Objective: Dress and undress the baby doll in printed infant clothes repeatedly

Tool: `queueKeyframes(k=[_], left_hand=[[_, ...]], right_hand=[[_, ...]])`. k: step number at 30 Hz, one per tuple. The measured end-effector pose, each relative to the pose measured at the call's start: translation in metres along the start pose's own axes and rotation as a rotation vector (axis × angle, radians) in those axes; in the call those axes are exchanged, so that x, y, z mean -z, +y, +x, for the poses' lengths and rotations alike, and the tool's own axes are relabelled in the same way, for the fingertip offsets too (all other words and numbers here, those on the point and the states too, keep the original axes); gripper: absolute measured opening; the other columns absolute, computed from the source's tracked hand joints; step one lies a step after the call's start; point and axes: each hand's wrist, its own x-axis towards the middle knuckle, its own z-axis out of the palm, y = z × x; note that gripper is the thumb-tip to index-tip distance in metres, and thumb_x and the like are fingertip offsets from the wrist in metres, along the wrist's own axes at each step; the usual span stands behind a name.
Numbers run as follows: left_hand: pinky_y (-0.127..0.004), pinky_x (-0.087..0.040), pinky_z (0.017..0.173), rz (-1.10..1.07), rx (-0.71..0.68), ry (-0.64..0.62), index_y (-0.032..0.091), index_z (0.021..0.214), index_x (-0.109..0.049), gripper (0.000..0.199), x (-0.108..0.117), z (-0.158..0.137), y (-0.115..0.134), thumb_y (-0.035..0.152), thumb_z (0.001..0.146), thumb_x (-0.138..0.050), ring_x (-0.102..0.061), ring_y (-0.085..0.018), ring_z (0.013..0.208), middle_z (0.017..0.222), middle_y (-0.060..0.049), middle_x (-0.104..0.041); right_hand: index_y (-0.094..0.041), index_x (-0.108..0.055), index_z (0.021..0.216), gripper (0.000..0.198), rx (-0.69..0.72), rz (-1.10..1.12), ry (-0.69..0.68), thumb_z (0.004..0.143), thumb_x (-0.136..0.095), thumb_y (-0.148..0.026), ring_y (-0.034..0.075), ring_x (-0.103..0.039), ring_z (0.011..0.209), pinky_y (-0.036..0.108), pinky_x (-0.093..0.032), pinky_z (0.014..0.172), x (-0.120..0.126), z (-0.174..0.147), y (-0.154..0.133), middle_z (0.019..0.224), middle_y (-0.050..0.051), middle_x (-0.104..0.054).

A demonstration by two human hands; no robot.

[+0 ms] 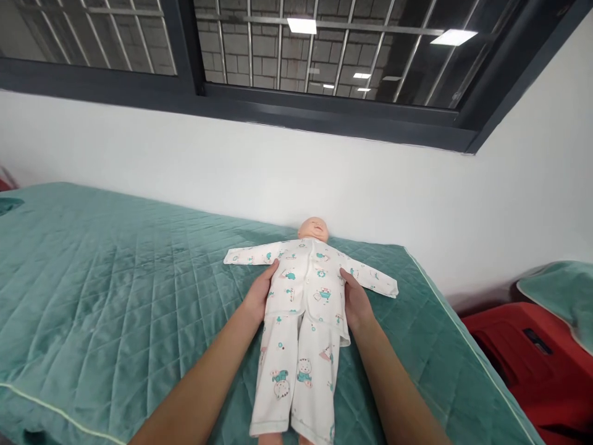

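Half-curled, the left hand [260, 293] and right hand [358, 301] clasp that pyjama-clad doll [303, 290] on the green quilted cover [139, 290] here (white wall [152, 161] behind, barred window [324, 59] above).

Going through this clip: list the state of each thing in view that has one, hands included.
Doll: on its back, face up
Printed shirt: worn, sleeves spread, front edges parting at the hem
Printed trousers: worn, legs straight
Left hand: against the shirt's side, fingers partly hidden
Right hand: against the opposite side, fingers partly hidden
Green quilted cover: spread out, wrinkled
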Motion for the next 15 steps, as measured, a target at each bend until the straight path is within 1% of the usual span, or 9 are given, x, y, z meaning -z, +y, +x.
queueKeyframes(k=[2,6,10,13,15], left_hand=[[-0.042,-0.059,0.093,-0.026,0.016,-0.015,0.008,0.129,-0.061,0.051,-0.005,0.004,0.001,0.038,0.088,-0.067,-0.073,-0.031,0.101,0.109,-0.016,-0.076],[-0.043,-0.059,0.093,-0.062,-0.008,-0.081,0.009,0.133,-0.058,0.052,-0.022,0.014,-0.001,0.033,0.088,-0.066,-0.074,-0.030,0.100,0.111,-0.016,-0.076],[-0.043,-0.060,0.092,-0.041,-0.004,-0.061,0.008,0.130,-0.060,0.049,-0.035,0.030,-0.008,0.030,0.087,-0.066,-0.074,-0.030,0.098,0.108,-0.016,-0.076],[-0.042,-0.061,0.091,-0.023,-0.011,-0.040,0.009,0.130,-0.060,0.050,-0.034,0.040,-0.012,0.030,0.086,-0.068,-0.074,-0.029,0.097,0.108,-0.016,-0.076],[-0.042,-0.061,0.090,-0.026,-0.011,-0.050,0.011,0.132,-0.059,0.052,-0.030,0.045,-0.014,0.032,0.086,-0.069,-0.074,-0.029,0.098,0.111,-0.016,-0.075]], right_hand=[[-0.017,-0.067,0.120,0.036,0.009,0.016,0.005,0.084,-0.065,-0.022,0.029,-0.072,0.103,0.046,-0.062,0.088,0.001,0.000,-0.002,0.104,0.008,-0.078],[-0.016,-0.066,0.123,0.040,0.006,0.035,0.037,0.084,-0.064,-0.023,0.030,-0.073,0.101,0.046,-0.062,0.086,0.003,0.000,-0.013,0.099,0.007,-0.078],[-0.017,-0.065,0.125,0.040,-0.006,0.036,0.040,0.086,-0.063,-0.027,0.030,-0.073,0.099,0.045,-0.063,0.084,0.012,0.000,-0.023,0.098,0.007,-0.079],[-0.018,-0.065,0.126,0.040,-0.017,0.040,0.036,0.087,-0.061,-0.028,0.029,-0.074,0.098,0.045,-0.063,0.084,0.019,0.004,-0.026,0.098,0.007,-0.078],[-0.017,-0.065,0.125,0.040,-0.036,0.040,0.066,0.087,-0.061,-0.028,0.029,-0.074,0.097,0.045,-0.063,0.084,0.022,0.007,-0.026,0.098,0.007,-0.078]])
